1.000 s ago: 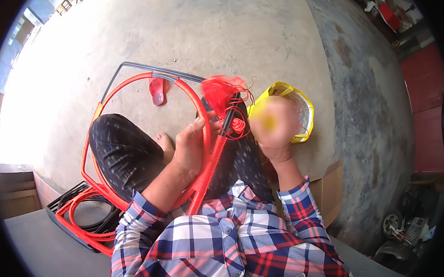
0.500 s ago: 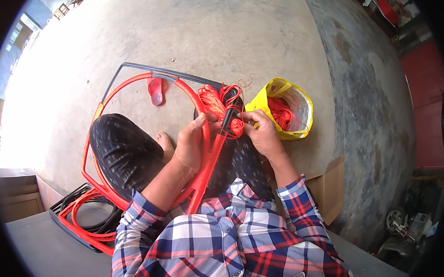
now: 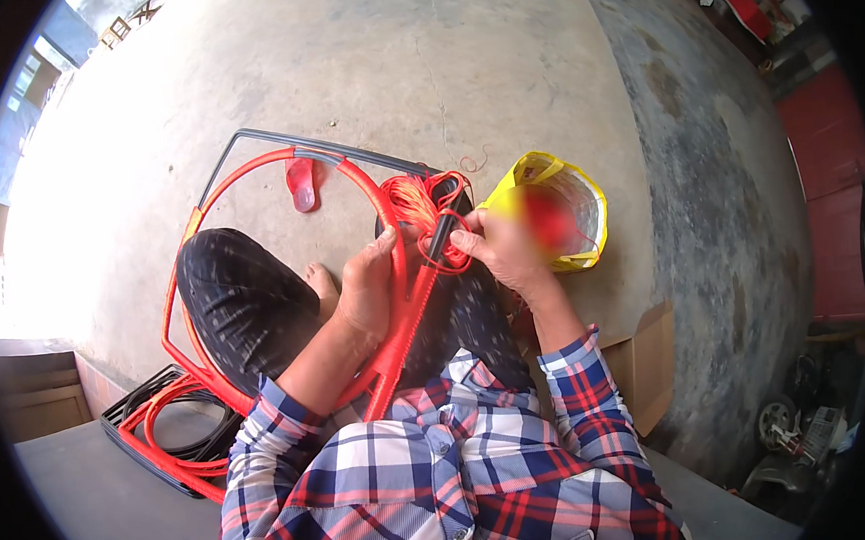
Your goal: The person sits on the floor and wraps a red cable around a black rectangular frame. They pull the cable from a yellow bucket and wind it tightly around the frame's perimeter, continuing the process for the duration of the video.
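A black-and-red tubular frame with a red-wrapped hoop point(image 3: 351, 175) lies across my lap. My left hand point(image 3: 365, 281) is closed around the red tubing near my right knee, its thumb on top. A bundle of red cord point(image 3: 412, 199) hangs over the frame's black bar point(image 3: 439, 241), with strands wound around the bar. At the bar's right side, my right hand point(image 3: 511, 255) is closed, thumb against the fingers, on the red cord; its fingertips are partly hidden. Red wrapping in close turns covers the lower tube point(image 3: 406, 327).
Right of my knee stands a yellow bag point(image 3: 593, 242) with red contents, blurred. A red slipper point(image 3: 300, 184) lies on the concrete floor ahead. More black and red frames point(image 3: 164, 417) rest on the grey bench at left. Cardboard point(image 3: 654, 366) is at lower right.
My right hand has shifted slightly, its thumb now lying closer to the black bar. The small bunch of cord there has loosened into open loops. My left hand keeps its hold.
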